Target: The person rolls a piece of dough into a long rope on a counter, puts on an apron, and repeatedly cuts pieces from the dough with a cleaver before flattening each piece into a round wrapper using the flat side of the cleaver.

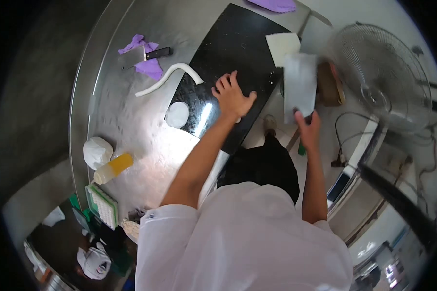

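Observation:
My right hand grips the handle of a broad-bladed cleaver, held up beyond the right edge of a black board. Over the board, my left hand has its fingers spread and holds nothing; whether it touches the surface I cannot tell. A small pale bit shows beside its wrist. To the left, a white dough rope curves from the metal table onto the board. A flat white round lies at the board's near left corner. Beside the cleaver's tip is a whitish square sheet.
A black-handled tool rests on purple cloth. Leftward on the metal table are a white lump, a yellow-liquid bottle and a green-edged tray. A caged fan stands at the right.

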The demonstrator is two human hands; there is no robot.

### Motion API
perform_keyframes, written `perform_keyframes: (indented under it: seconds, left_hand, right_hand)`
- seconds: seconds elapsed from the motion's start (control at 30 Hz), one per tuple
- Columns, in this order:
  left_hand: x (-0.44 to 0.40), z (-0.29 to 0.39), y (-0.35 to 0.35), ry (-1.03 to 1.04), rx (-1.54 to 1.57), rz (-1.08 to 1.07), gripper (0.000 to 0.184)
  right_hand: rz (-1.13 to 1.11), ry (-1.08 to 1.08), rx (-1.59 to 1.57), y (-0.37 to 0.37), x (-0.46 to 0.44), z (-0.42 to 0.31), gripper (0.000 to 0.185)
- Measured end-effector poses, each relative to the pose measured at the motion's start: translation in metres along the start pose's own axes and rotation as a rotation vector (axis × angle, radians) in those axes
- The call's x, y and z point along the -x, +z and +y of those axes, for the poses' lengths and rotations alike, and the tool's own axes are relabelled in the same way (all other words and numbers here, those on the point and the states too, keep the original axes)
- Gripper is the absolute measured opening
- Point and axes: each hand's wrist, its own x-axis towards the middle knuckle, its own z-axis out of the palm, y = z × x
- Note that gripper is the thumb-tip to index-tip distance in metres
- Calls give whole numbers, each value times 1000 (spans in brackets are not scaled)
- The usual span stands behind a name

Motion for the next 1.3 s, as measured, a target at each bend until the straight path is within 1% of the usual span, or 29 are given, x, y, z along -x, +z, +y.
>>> perform_keyframes:
  seconds: [0.07, 0.1, 0.17, 0.2, 0.27, 0.3, 0.37, 0.4, 0.43, 0.47, 0.5, 0.53, 0.6, 0.63, 0.67, 0.7, 0.77, 0.8, 0.87, 0.9, 0.97, 1.0, 1.03, 1.07, 1.13, 1.17, 1.2, 1.27, 1.3]
  left_hand:
    - [2, -14, 39, 154, -268, 325, 98]
    - [-4, -7, 37, 128, -271, 344, 98]
    - [-1, 1, 30, 85, -339, 172, 106]
    - [13, -1, 32, 39, -352, 163, 106]
    - [-1, -6, 32, 184, -250, 131, 106]
    - [1, -7, 34, 133, -258, 131, 106]
    - [-2, -13, 33, 309, -142, 126, 102]
    - [0, -8, 25, 326, -75, 86, 97]
    - [1, -9, 18, 352, -56, 76, 93]
    - [0, -15, 25, 369, -62, 55, 95]
    - [0, -19, 28, 391, -125, -11, 96]
    - [2, -20, 30, 408, -151, -49, 96]
    - [2, -25, 36, 439, -100, -75, 94]
    - [5, -20, 40, 416, -98, -54, 94]
    - [6, -21, 41, 445, -76, -81, 91]
    - [6, -25, 39, 472, -51, -114, 87]
    - [5, -27, 34, 465, -34, -95, 86]
    - [9, -24, 38, 489, -14, -92, 85]
    - [10, -27, 37, 495, 19, -55, 83]
    - [11, -26, 37, 499, 38, -48, 81]
    - [11, -24, 38, 531, 75, -35, 79]
    - [11, -24, 40, 540, 86, -18, 77]
    - [13, -27, 39, 544, 90, 0, 75]
    - [15, -28, 37, 560, 96, -3, 75]
    - [12, -24, 35, 574, 80, 53, 73]
    - [12, -23, 35, 578, 92, 84, 70]
    - [14, -23, 38, 624, 116, 88, 70]
    - [12, -23, 39, 569, 100, 217, 66]
    - [12, -31, 39, 608, 301, 310, 58]
  right_hand:
    - [-32, 101, -299, -2, -50, -19, 37]
    - [-62, 88, -301, -1, -80, -25, 37]
    - [14, -184, -315, 5, -122, -23, 37]
    - [-29, -165, -325, 9, -131, -13, 37]
    - [9, -116, -365, 31, -174, 9, 39]
    - [-67, 67, -169, 34, -184, 25, 44]
    - [-138, -47, 323, 35, -208, 83, 49]
    - [-186, 118, 325, 28, -213, 74, 55]
    - [-193, 145, 358, 24, -224, 76, 54]
    - [-197, 117, 376, 26, -228, 40, 51]
    - [-130, 207, 297, 29, -229, 19, 47]
    - [-106, 103, 197, 19, -239, 50, 50]
    - [20, 119, 69, 35, -229, 49, 58]
    - [-52, -16, 315, 31, -225, 78, 59]
    - [-119, -154, 552, 39, -225, 105, 59]
    - [-142, -169, 547, 46, -225, 88, 59]
    - [-174, 242, 463, 45, -212, 16, 62]
    - [-185, 244, 473, 41, -211, 14, 62]
    - [39, 185, 284, 43, -207, 7, 68]
    - [48, 185, 292, 45, -204, 16, 68]
    - [-65, 120, 494, 49, -202, 55, 74]
    - [-120, 85, 597, 49, -198, 51, 78]
    - [-163, 40, 498, 41, -195, 43, 78]
    - [-147, 43, 503, 37, -185, 35, 78]
    - [-57, 111, 340, 38, -161, 4, 72]
    - [27, 81, 359, 33, -155, 13, 66]
    - [75, 74, 377, 30, -137, 19, 66]
    - [66, 91, 269, 23, -109, 21, 59]
    - [59, 91, 208, 25, -81, 7, 56]
